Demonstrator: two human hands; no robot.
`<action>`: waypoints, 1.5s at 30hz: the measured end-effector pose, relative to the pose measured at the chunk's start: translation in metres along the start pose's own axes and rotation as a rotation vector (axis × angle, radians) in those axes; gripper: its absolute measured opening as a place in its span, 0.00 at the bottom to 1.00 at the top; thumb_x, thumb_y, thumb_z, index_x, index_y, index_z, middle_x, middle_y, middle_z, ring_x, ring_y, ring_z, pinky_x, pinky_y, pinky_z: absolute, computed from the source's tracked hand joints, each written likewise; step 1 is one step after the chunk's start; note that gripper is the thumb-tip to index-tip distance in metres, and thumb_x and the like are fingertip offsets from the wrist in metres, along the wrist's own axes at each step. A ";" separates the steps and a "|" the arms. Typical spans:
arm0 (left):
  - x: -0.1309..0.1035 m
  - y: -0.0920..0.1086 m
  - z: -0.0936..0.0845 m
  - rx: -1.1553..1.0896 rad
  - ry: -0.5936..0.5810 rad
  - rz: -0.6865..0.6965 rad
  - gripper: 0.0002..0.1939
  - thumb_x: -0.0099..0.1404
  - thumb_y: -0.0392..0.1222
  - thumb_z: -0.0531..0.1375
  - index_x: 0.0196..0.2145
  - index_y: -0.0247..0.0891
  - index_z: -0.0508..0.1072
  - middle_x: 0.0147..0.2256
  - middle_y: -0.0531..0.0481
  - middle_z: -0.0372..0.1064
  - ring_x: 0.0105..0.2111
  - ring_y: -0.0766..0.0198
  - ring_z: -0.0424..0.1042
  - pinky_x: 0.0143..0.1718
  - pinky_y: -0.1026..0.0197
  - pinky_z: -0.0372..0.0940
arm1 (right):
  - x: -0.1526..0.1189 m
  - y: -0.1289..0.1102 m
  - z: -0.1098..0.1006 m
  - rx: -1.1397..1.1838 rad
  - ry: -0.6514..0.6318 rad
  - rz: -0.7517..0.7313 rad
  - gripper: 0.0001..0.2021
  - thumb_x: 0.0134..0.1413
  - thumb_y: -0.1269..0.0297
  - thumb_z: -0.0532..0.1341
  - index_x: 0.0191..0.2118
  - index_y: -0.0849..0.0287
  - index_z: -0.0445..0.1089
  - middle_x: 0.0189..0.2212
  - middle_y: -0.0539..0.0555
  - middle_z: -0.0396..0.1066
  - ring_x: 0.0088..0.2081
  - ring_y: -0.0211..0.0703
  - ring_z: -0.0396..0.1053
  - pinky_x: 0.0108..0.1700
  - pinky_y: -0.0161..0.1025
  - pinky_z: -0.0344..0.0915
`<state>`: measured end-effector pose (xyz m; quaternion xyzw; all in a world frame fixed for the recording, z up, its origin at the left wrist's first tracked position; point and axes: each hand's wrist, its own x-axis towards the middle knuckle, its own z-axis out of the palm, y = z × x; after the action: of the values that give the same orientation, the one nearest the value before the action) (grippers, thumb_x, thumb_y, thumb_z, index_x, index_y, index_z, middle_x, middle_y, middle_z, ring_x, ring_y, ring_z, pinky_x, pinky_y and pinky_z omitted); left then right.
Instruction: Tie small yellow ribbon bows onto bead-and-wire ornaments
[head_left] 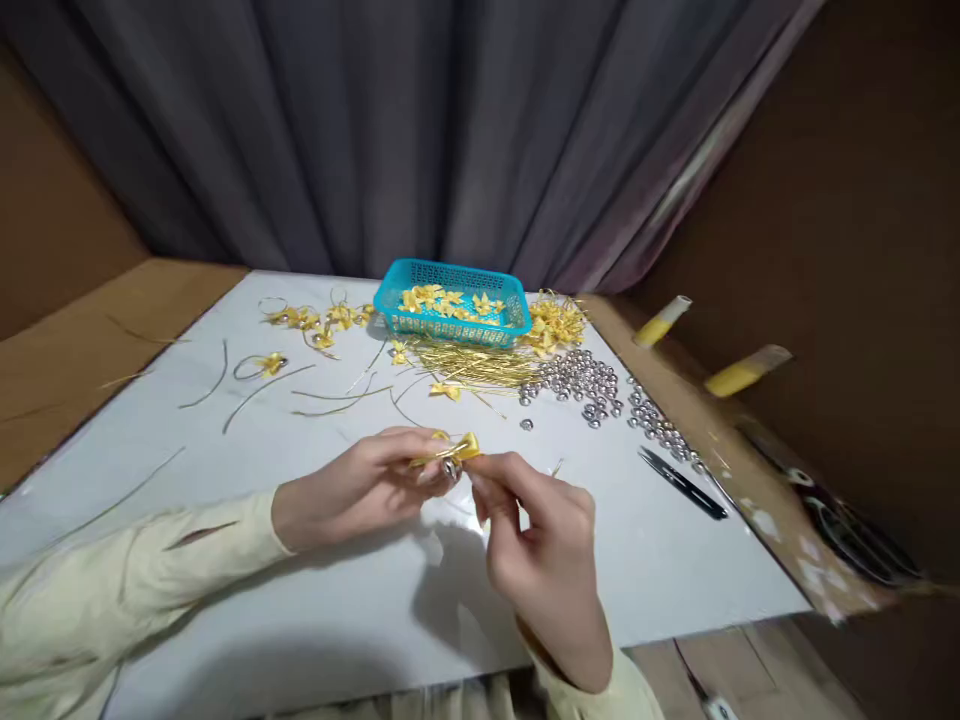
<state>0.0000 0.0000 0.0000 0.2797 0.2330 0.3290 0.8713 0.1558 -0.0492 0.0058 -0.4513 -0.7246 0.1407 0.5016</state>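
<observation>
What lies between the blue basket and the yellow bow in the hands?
In the head view: a pile of gold wires, then a loose yellow bow and stray strands, before the held bow.

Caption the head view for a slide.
Left hand and right hand meet at a yellow bow above a white tabletop.

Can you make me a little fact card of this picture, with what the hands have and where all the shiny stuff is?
Left hand: holds a yellow bow, with a silvery bead at the fingertips
Right hand: fingertips at the bow's right end; what they pinch is too small to tell
Basket: blue, with yellow ribbon pieces inside
In front of basket: gold strands in a heap
Right side: loose silvery beads; a slim dark tool
Behind: grey curtain
</observation>
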 end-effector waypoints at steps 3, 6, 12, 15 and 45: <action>0.000 0.001 0.002 0.039 0.009 0.003 0.10 0.56 0.33 0.60 0.18 0.32 0.66 0.22 0.53 0.57 0.27 0.68 0.56 0.34 0.67 0.59 | -0.002 0.000 0.000 -0.062 0.008 -0.035 0.14 0.42 0.83 0.49 0.29 0.61 0.65 0.17 0.46 0.59 0.18 0.31 0.56 0.21 0.29 0.55; -0.002 0.003 0.007 0.116 0.026 0.043 0.10 0.56 0.33 0.59 0.19 0.32 0.67 0.21 0.53 0.57 0.26 0.69 0.56 0.32 0.68 0.58 | -0.003 0.002 0.000 -0.071 0.013 -0.054 0.14 0.41 0.84 0.48 0.29 0.60 0.64 0.18 0.46 0.59 0.19 0.32 0.57 0.22 0.30 0.55; -0.006 0.010 0.012 0.358 -0.093 0.127 0.13 0.64 0.36 0.55 0.22 0.33 0.69 0.23 0.54 0.60 0.25 0.70 0.56 0.29 0.69 0.54 | -0.001 0.010 0.000 0.043 -0.015 -0.005 0.14 0.43 0.84 0.47 0.28 0.58 0.63 0.20 0.47 0.64 0.21 0.32 0.62 0.24 0.29 0.59; -0.007 0.013 0.009 0.513 -0.125 0.179 0.14 0.65 0.37 0.53 0.23 0.34 0.70 0.24 0.54 0.61 0.26 0.70 0.57 0.30 0.68 0.53 | -0.001 0.013 0.001 0.094 -0.027 0.003 0.14 0.43 0.84 0.47 0.28 0.58 0.61 0.20 0.46 0.64 0.21 0.32 0.62 0.24 0.28 0.59; -0.007 0.009 0.013 -0.040 -0.092 0.014 0.11 0.58 0.34 0.60 0.19 0.31 0.69 0.19 0.55 0.53 0.23 0.70 0.54 0.31 0.69 0.59 | 0.002 -0.012 -0.004 0.124 -0.007 0.062 0.05 0.54 0.77 0.56 0.32 0.61 0.64 0.22 0.48 0.68 0.22 0.30 0.65 0.23 0.26 0.61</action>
<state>-0.0009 -0.0031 0.0170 0.2785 0.1839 0.3265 0.8843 0.1530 -0.0556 0.0164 -0.4410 -0.7018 0.2024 0.5215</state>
